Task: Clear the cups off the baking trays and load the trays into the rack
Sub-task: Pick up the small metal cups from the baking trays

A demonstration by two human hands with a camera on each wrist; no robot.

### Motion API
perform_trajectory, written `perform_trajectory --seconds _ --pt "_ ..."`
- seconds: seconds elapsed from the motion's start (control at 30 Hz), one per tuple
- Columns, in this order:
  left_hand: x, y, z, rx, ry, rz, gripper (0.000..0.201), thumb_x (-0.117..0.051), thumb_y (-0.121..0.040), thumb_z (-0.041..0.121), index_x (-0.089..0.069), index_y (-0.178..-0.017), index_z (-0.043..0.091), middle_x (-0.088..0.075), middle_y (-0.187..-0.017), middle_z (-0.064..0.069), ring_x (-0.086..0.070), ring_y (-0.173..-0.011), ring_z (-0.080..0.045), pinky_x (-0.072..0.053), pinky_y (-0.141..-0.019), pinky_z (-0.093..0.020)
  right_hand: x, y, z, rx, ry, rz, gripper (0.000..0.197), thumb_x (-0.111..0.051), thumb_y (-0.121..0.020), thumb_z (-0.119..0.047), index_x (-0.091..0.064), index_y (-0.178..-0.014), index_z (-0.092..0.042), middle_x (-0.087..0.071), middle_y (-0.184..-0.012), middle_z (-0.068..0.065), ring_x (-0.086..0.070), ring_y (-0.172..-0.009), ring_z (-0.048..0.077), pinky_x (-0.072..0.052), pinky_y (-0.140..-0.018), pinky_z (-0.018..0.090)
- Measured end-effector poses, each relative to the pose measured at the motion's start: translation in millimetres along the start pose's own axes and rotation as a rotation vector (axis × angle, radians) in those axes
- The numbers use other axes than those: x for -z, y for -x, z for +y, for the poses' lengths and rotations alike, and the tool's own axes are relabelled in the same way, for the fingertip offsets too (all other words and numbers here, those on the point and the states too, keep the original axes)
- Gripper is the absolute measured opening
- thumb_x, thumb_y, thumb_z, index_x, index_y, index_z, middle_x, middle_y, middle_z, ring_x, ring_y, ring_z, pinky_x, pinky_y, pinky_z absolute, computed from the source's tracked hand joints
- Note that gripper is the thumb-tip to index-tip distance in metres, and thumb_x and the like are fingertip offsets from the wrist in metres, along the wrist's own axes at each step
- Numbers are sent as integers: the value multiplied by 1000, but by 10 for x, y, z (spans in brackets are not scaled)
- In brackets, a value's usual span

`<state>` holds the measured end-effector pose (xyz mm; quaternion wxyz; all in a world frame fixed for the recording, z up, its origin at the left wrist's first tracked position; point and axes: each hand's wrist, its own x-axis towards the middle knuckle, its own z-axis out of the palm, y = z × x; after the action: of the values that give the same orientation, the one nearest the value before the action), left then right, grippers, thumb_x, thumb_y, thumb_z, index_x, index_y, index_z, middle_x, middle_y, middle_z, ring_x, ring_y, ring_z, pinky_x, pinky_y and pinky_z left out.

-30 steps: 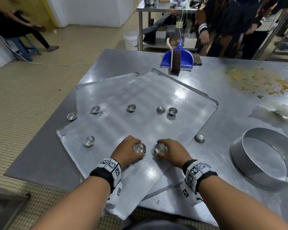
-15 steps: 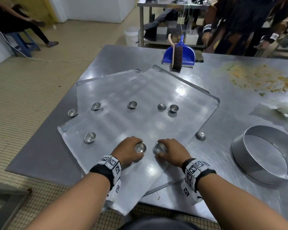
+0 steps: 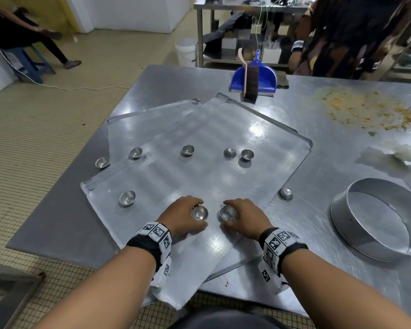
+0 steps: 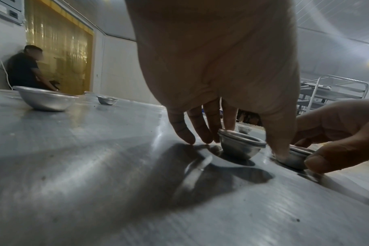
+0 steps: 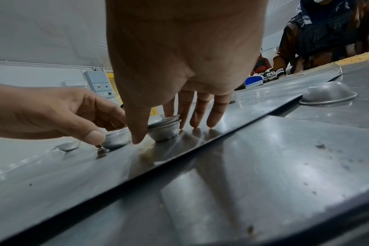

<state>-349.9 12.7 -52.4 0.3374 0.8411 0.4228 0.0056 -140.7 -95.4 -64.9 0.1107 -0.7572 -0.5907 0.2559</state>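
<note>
Cups under both my hands on the top baking tray (image 3: pixel 199 143).
My left hand (image 3: pixel 183 216) pinches one small metal cup (image 3: pixel 199 213), my right hand (image 3: pixel 243 218) pinches another (image 3: pixel 227 213). I count nine shiny round cups: seven on the overlapping trays, two on the steel table (image 3: pixel 342 176). No writing legible.

Cups (image 3: pixel 187 150) on overlapping trays (image 3: pixel 259 143)
</note>
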Motion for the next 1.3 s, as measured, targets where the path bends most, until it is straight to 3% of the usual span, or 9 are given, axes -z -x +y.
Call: perform_trajectory --seconds 0.2,0.37,0.53,0.73,1.0,1.2,1.3 --pt "31 4 43 22 35 26 66 -65 -86 66 -59 -137 23 -60 -135 5 -57 -121 -14 -47 -103 -33 3 -3 15 -3 -45 12 71 -74 -79 -60 -54 -140 -30 -59 -135 -3 -48 -127 19 -43 -99 33" --pt "80 -5 22 40 110 56 65 -43 -90 73 -68 -123 23 -68 -120 7 -63 -112 -15 -50 -95 -32 40 -13 -6 -1 -79 26 62 -66 -86 -62 -57 -137 -28 -60 -134 -2 -50 -126 18 -42 -100 32" --pt "245 -77 8 66 96 127 40 -64 -96 46 -66 -128 21 -67 -117 5 -64 -103 -13 -51 -94 -31 245 -187 2 -11 -78 121 51 -59 -93 -59 -63 -130 -25 -64 -127 -2 -58 -116 16 -47 -95 34" --pt "542 -411 35 37 52 151 33 -65 -94 46 -69 -119 24 -68 -104 8 -65 -88 -11 -54 -88 -33 709 -529 83 -40 -17 258 38 -63 -93 -51 -69 -121 -26 -71 -119 -5 -65 -106 17 -53 -89 37" --pt "714 -1041 256 -43 -34 95 36 -65 -95 41 -64 -126 24 -65 -108 6 -61 -87 -13 -52 -87 -32 1093 -920 272 -144 -18 295 30 -67 -91 -42 -69 -116 -26 -71 -115 -1 -66 -103 24 -51 -82 35" --pt "596 -1587 431 -77 -61 20 44 -67 -95 38 -59 -135 23 -64 -122 -1 -55 -96 -13 -46 -91 -30 1127 -1256 462 -220 -21 203 47 -66 -89 -45 -60 -129 -23 -62 -126 5 -61 -111 28 -49 -88 38" --pt "536 -1848 475 -88 -91 -11 50 -67 -94 39 -55 -140 24 -62 -128 -1 -60 -110 -18 -46 -96 -33 1116 -1399 570 -226 2 153 52 -66 -90 -48 -55 -134 -23 -58 -130 6 -59 -114 29 -48 -89 38"
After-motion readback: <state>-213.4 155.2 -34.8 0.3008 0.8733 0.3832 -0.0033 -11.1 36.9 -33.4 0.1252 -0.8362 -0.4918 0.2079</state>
